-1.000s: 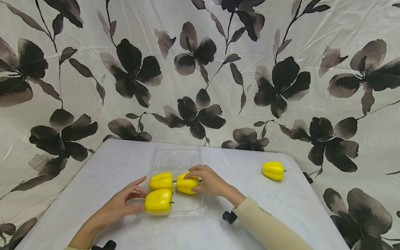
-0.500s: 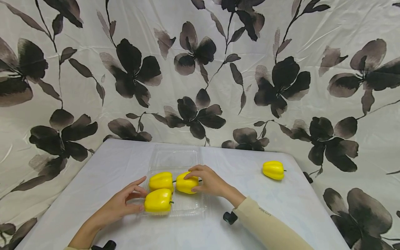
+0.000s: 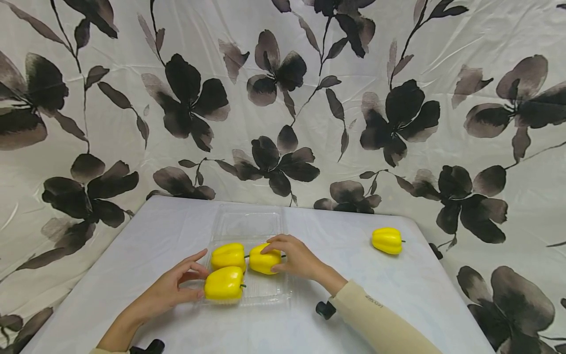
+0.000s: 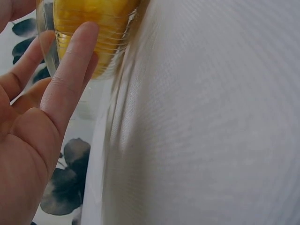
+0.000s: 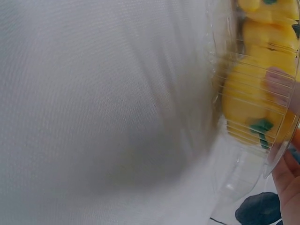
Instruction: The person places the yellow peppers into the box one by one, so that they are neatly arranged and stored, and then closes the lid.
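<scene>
Three yellow bell peppers lie in a clear plastic clamshell container (image 3: 267, 292): one at the back left (image 3: 227, 255), one at the front left (image 3: 223, 283), one at the back right (image 3: 261, 264). My right hand (image 3: 300, 258) holds the back-right pepper, fingers over its top and thumb low at its near side. At the container's left side is my left hand (image 3: 170, 287), its fingers fairly straight. In the left wrist view its thumb (image 4: 70, 75) touches the ribbed outer wall. Through the wall in the right wrist view, a pepper (image 5: 246, 96) with a green stem shows.
Another yellow bell pepper (image 3: 386, 241) lies on the white-covered table (image 3: 340, 236) at the far right. The container's lid (image 3: 249, 223) is folded back behind it. Dark wrist devices (image 3: 325, 309) sit near both forearms. A floral cloth (image 3: 283, 98) hangs behind the table.
</scene>
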{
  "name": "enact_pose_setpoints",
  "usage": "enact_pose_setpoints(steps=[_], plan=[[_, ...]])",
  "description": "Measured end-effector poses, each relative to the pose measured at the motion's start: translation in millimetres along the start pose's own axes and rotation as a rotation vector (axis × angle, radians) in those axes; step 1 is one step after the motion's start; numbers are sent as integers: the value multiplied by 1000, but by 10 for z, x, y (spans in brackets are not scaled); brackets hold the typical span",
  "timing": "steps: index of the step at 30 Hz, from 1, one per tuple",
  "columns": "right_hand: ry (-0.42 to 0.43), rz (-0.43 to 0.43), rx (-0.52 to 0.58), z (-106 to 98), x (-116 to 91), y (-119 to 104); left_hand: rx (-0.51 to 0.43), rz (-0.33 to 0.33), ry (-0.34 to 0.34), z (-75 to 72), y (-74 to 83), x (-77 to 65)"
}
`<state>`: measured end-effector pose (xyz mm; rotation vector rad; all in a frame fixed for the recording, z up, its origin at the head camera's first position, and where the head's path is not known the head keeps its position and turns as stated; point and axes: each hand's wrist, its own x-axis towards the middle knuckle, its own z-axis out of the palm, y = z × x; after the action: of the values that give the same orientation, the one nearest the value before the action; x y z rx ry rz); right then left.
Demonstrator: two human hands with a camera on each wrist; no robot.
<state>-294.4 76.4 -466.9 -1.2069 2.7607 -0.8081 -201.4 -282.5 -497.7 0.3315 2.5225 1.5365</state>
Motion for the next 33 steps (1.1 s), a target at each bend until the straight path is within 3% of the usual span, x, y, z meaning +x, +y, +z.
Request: enact_pose_setpoints(steps=[18,33], plan=[[20,-4,-31,50,-29,-36,-3,12,-1,0,-7,-11],[-28,-20,19,-19,-64,19,13,13,7,15,5,-11]])
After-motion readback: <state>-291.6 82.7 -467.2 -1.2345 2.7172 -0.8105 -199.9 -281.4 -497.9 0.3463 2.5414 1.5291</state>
